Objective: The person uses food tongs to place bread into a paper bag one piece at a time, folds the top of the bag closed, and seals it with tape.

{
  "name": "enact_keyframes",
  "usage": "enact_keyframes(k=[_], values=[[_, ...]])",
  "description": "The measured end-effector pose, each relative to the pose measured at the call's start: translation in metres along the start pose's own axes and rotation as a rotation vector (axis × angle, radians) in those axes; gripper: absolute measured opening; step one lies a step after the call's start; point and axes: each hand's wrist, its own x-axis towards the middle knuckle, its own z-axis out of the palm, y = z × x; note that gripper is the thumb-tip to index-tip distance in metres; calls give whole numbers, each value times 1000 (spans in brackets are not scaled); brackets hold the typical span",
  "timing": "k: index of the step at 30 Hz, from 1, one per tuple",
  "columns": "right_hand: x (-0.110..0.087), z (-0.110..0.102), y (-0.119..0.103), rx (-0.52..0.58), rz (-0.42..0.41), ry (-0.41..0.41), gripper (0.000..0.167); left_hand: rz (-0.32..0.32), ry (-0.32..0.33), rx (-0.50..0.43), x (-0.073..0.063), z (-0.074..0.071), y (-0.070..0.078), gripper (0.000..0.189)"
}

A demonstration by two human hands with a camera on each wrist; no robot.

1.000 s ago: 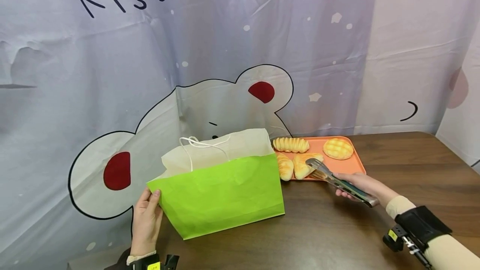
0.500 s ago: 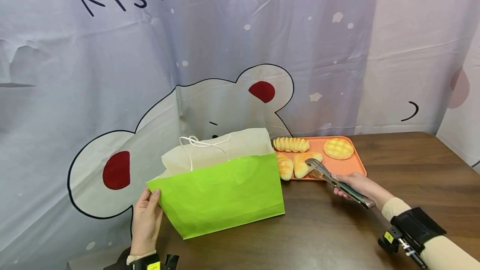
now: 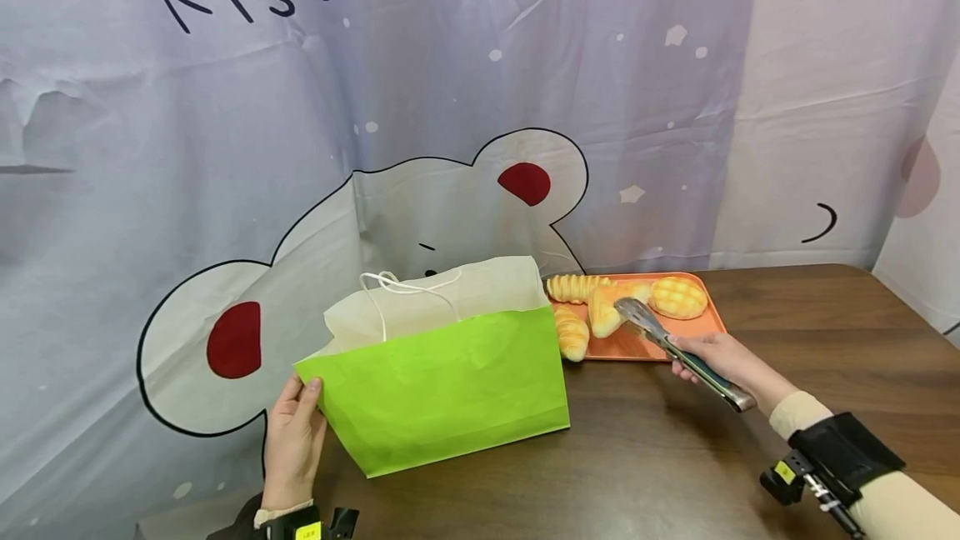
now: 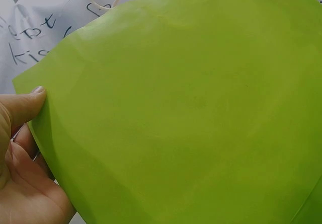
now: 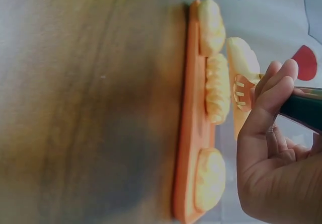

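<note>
My left hand (image 3: 295, 440) pinches the left top corner of a bright green paper bag (image 3: 442, 394), its thumb on the front face. White cord handles (image 3: 408, 286) stand at the bag's mouth; the bag's inside is hidden. In my right hand (image 3: 723, 361) is a pair of metal tongs (image 3: 693, 362) with green grips. The tongs hold a curved croissant-like bread (image 3: 606, 311), raised above the orange tray (image 3: 630, 347). In the right wrist view, that bread (image 5: 241, 58) is apart from the tray, the slotted tong end against it.
On the tray lie a ridged long bread (image 3: 576, 287), a smaller roll (image 3: 572, 334) partly behind the bag, and a round crosshatched bun (image 3: 677, 298). The brown wooden table (image 3: 810, 315) extends right and forward. A printed cloth (image 3: 637, 107) hangs behind it.
The bread in the tongs has risen off the tray, and the tongs have tipped up slightly with it. My left hand and the bag have stayed put.
</note>
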Motion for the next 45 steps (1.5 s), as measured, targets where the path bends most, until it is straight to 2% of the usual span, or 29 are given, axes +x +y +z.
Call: enact_keyframes(k=[11, 17, 21, 34, 45], values=[[-10, -8, -35, 13, -57, 38, 44, -8, -11, 12, 2, 0, 0, 25], [-19, -6, -58, -8, -105, 41, 46, -7, -14, 11, 2, 0, 1, 24], [-24, -1, -72, -31, -174, 59, 44, -7, -16, 14, 2, 1, 1, 25], [-41, 27, -113, 51, -405, 81, 29, -7, -21, 25, 1, 0, 1, 25], [-51, 49, -134, 37, -501, 42, 25, -6, -23, 18, 0, -1, 1, 24]])
